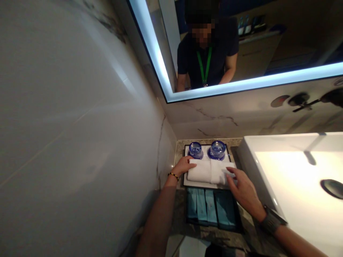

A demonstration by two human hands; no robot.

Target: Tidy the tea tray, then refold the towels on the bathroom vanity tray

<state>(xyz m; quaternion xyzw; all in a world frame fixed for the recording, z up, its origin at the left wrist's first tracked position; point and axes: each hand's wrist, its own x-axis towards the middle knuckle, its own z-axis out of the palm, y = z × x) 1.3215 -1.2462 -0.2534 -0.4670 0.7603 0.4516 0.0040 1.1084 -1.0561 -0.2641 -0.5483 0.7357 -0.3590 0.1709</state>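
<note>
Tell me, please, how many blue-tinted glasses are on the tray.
2. The left glass stands near the back left corner of the tray; the right glass stands beside it, towards the sink. Both are behind the white towels.

this is a bathroom — washbasin [289, 189], wall tap [300, 99], light-edged mirror [257, 59], folded towels [200, 171].
</note>
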